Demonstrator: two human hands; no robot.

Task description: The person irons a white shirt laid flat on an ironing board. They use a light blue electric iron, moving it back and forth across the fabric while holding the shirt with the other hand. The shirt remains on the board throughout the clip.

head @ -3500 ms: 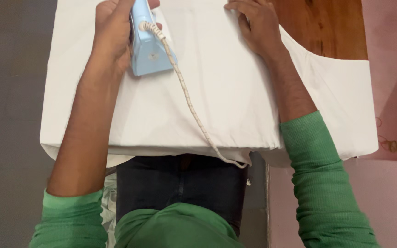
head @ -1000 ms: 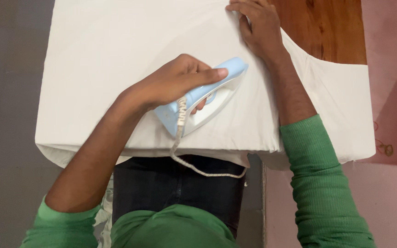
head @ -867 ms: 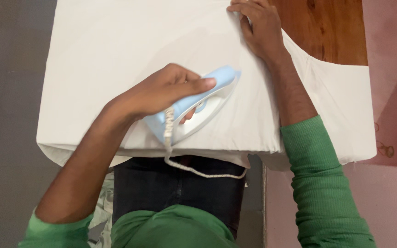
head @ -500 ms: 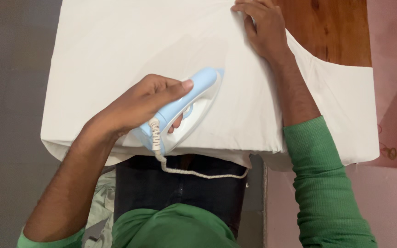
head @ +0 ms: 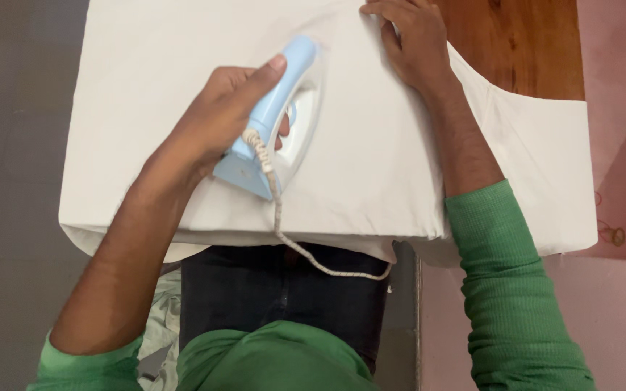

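left hand (head: 215, 119) clenched on the light-blue iron (head: 277, 119) handle, looks weighty; right hand (head: 407, 43) flat, pinning soft white cloth (head: 371, 166).

Just one head-worn cam here, looking pretty much straight down and close in over the near edge of the bench (head: 530, 43), with the wearer's own torso and both forearms filling the lower frame.

- The iron (head: 277, 116) is pale blue with a white base.
- Its cord (head: 306, 253) is cream, flecked darker.
- The cloth (head: 371, 166) is plain white.
- The sleeves (head: 516, 289) are green.
- The tabletop (head: 516, 43) is reddish-brown wood.
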